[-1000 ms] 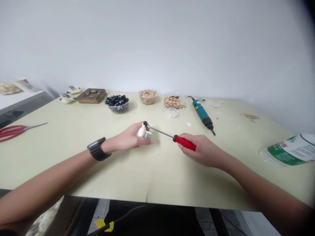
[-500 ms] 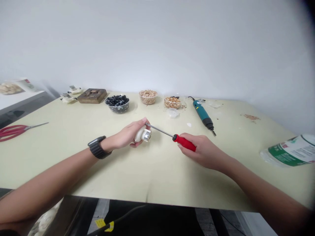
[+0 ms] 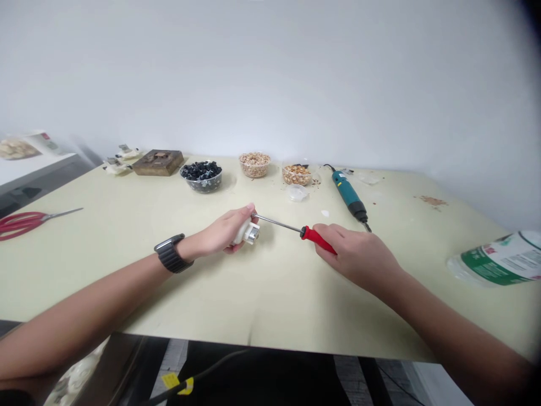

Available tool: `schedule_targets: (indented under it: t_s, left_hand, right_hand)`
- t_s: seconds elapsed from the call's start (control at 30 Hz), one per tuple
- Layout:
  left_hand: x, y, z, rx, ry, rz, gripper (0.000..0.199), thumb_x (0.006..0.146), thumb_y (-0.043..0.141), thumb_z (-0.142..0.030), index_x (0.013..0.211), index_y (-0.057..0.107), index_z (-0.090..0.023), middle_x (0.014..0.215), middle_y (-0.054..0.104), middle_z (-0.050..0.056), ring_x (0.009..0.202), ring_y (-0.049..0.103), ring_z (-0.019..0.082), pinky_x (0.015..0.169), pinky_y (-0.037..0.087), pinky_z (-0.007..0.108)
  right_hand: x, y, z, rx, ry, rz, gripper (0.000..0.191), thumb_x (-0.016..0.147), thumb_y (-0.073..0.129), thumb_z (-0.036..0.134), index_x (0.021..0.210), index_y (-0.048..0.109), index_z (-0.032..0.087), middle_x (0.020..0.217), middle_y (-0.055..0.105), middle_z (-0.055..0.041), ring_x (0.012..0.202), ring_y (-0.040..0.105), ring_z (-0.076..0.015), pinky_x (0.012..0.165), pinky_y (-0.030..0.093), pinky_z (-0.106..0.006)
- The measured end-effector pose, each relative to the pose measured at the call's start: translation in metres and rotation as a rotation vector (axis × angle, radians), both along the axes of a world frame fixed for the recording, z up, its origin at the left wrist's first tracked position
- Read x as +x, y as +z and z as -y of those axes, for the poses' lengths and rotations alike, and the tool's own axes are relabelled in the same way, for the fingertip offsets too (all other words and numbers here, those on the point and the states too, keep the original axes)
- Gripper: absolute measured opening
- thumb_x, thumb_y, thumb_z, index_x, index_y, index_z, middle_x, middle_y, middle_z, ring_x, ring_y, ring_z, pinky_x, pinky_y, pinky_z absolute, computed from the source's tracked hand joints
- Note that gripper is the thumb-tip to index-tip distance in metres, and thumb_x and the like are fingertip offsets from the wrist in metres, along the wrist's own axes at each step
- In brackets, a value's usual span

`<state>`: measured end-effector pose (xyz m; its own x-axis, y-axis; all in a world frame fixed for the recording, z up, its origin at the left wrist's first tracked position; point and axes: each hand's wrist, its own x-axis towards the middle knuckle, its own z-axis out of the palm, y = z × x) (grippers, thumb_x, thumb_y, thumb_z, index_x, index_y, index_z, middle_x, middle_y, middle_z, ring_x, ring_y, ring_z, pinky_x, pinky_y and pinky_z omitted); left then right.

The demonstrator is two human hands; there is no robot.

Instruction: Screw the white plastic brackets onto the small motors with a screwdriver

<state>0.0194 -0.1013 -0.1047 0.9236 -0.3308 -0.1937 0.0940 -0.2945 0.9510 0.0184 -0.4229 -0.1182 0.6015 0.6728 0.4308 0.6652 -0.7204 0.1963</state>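
My left hand (image 3: 226,230), with a dark watch on its wrist, is closed around a small white part (image 3: 244,232) that has a silvery metal end. A red-handled screwdriver (image 3: 319,239) is gripped in my right hand (image 3: 359,254). Its metal shaft points left, and the tip reaches the white part beside my left thumb. My fingers partly cover the white part, so the exact contact at the tip is hidden.
Behind my hands stand tubs of black pieces (image 3: 202,176), light pieces (image 3: 254,164) and tan pieces (image 3: 296,174). A metal block (image 3: 158,162) lies back left, red scissors (image 3: 25,223) far left. A teal power tool (image 3: 349,194) and a bottle (image 3: 499,260) are on the right.
My right hand has shifted slightly right and now wraps further over the screwdriver's handle. The tip stays by my left thumb, and my left hand has barely moved.
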Motion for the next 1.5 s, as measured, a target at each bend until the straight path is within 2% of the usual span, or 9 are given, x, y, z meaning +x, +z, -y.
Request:
schedule_targets:
  t_s: [0.17,0.27,0.37,0.5,0.63,0.8,1.03,1.23,1.5]
  left_hand:
    - [0.001,0.000,0.004,-0.032,0.012,-0.018,0.061,0.100,0.037,-0.077,0.100,0.058,-0.020,0.062,0.055,0.001,0.043,0.044,0.011,0.037,0.032,0.017]
    - [0.004,-0.004,0.005,-0.072,0.037,-0.012,0.061,0.099,0.039,-0.078,0.099,0.057,-0.020,0.064,0.055,0.001,0.044,0.044,0.011,0.037,0.033,0.018]
    - [0.009,-0.009,0.001,-0.081,0.092,0.019,0.063,0.099,0.039,-0.079,0.098,0.057,-0.019,0.066,0.055,0.001,0.046,0.043,0.010,0.038,0.034,0.017]
    - [0.018,-0.015,-0.007,-0.135,0.076,-0.024,0.064,0.101,0.031,-0.075,0.103,0.061,-0.018,0.065,0.053,0.001,0.043,0.042,0.011,0.036,0.034,0.019]
    - [0.021,-0.018,-0.012,-0.144,-0.001,0.054,0.058,0.102,0.039,-0.073,0.116,0.060,-0.020,0.080,0.062,0.003,0.047,0.052,0.012,0.038,0.045,0.023]
    - [0.019,-0.017,-0.009,-0.140,0.006,0.120,0.061,0.103,0.041,-0.072,0.110,0.061,-0.015,0.084,0.065,0.006,0.058,0.065,0.016,0.046,0.050,0.024]
    - [0.015,-0.013,-0.004,-0.062,0.116,0.137,0.063,0.104,0.038,-0.071,0.108,0.064,-0.014,0.074,0.059,0.003,0.054,0.054,0.012,0.048,0.046,0.023]
    - [0.016,-0.013,-0.003,-0.065,0.070,0.224,0.049,0.104,0.038,-0.071,0.113,0.042,-0.024,0.116,0.066,0.008,0.049,0.051,0.008,0.038,0.044,0.022]
    - [0.016,-0.019,-0.003,-0.058,0.070,0.260,0.039,0.107,0.041,-0.063,0.104,0.040,-0.024,0.119,0.067,0.008,0.049,0.058,0.010,0.037,0.047,0.023]
  right_hand:
    - [0.000,0.003,-0.006,0.068,-0.034,-0.074,0.025,0.103,0.050,0.033,0.114,0.070,0.021,0.094,0.076,-0.0045,0.069,0.064,-0.0171,0.056,0.032,-0.030]
    - [-0.001,0.010,-0.011,0.168,-0.102,-0.346,0.031,0.099,0.057,0.042,0.122,0.065,0.023,0.102,0.075,-0.0045,0.078,0.067,-0.0192,0.062,0.039,-0.030]
    - [-0.001,0.017,-0.013,0.262,-0.159,-0.682,0.029,0.097,0.058,0.042,0.120,0.062,0.025,0.089,0.071,-0.0011,0.067,0.062,-0.0163,0.058,0.041,-0.029]
    - [0.007,0.018,-0.007,0.383,-0.104,-0.896,0.029,0.102,0.056,0.047,0.120,0.066,0.028,0.101,0.072,-0.0020,0.078,0.066,-0.0169,0.064,0.047,-0.029]
    - [0.018,0.015,-0.001,0.440,-0.072,-0.967,0.035,0.100,0.060,0.051,0.125,0.068,0.029,0.113,0.072,-0.0037,0.090,0.068,-0.0199,0.071,0.050,-0.031]
    - [0.019,0.013,-0.004,0.464,-0.065,-0.988,0.033,0.098,0.063,0.047,0.125,0.069,0.029,0.117,0.071,-0.0030,0.094,0.067,-0.0197,0.077,0.051,-0.031]
    - [0.020,0.008,-0.008,0.534,-0.064,-1.054,0.036,0.098,0.064,0.051,0.124,0.069,0.027,0.114,0.071,-0.0045,0.093,0.066,-0.0198,0.072,0.049,-0.029]
    - [0.021,0.007,-0.009,0.532,-0.085,-1.037,0.038,0.097,0.064,0.053,0.124,0.069,0.027,0.109,0.070,-0.0029,0.086,0.063,-0.0170,0.071,0.047,-0.028]
    - [0.022,0.003,-0.008,0.505,-0.075,-0.981,0.040,0.096,0.064,0.054,0.123,0.069,0.025,0.099,0.068,-0.0041,0.076,0.059,-0.0162,0.063,0.045,-0.027]
